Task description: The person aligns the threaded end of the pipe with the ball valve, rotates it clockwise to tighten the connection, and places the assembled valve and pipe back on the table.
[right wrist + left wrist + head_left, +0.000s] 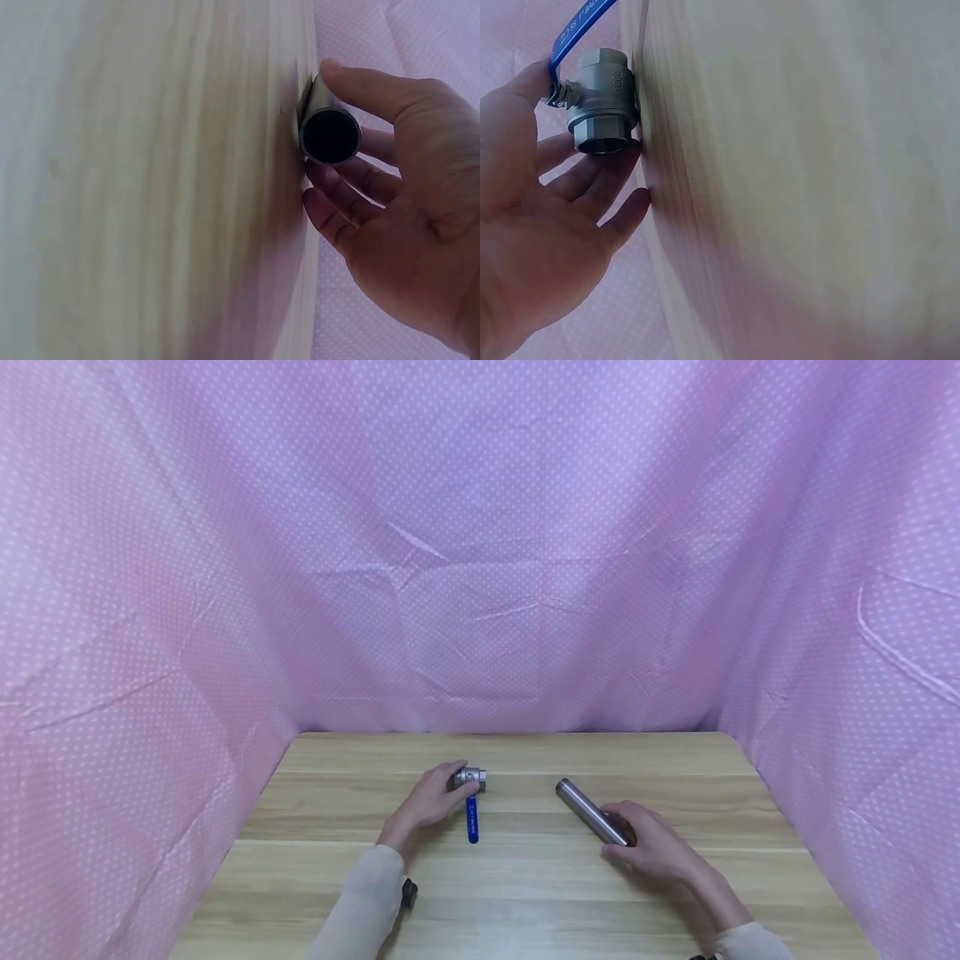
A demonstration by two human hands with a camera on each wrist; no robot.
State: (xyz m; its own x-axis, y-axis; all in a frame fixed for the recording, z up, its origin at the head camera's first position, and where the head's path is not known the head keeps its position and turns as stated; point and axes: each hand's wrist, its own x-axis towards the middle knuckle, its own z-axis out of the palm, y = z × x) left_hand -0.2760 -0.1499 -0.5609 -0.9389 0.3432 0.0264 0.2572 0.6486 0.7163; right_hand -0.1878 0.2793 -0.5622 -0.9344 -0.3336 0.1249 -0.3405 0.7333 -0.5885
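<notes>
A steel ball valve with a blue lever handle lies on the table at centre left. My left hand holds it, thumb by the lever's base and fingers round the far side. In the left wrist view the valve shows its open threaded end; fingertips pass behind it, partly hidden. To the right, a metal pipe lies slanted on the table. Its near end is gripped between thumb and fingers of my right hand. The right wrist view looks into the dark bore of the pipe.
A wood-grain table carries both parts, which lie apart. Pink dotted cloth hangs behind the table and along both sides.
</notes>
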